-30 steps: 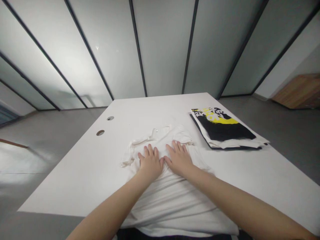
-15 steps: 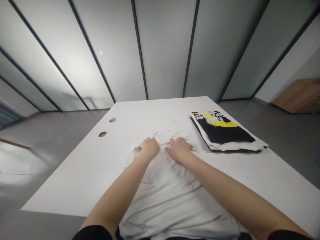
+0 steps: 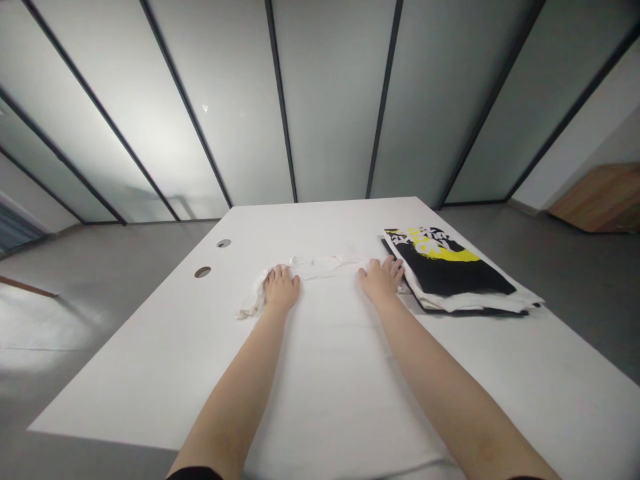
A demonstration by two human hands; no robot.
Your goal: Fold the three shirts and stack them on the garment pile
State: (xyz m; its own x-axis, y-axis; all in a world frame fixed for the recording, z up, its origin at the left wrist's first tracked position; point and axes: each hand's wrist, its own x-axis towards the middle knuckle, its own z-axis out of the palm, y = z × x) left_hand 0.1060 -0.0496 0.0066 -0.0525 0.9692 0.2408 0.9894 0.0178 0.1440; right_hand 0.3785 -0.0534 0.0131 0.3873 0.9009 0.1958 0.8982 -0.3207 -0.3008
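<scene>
A white cloth garment (image 3: 335, 360) lies on the white table, mostly smooth in the middle, with its far edge crumpled and a bunched part at the left. My left hand (image 3: 281, 288) rests on the garment's far left part, fingers apart and palm down. On the far right part lies my right hand (image 3: 381, 279), its fingers spread, close to the folded stack. The garment's near end runs out of the bottom of the view.
A stack of folded clothes (image 3: 455, 273), black, white and yellow on top, lies at the table's right. Two round holes are in the white table (image 3: 125, 373) at the left. Frosted glass panels (image 3: 335, 100) stand behind.
My hands have moved apart, the left one to the left and the right one to the right. The garment between them has spread wider and lost most of its wrinkles.
</scene>
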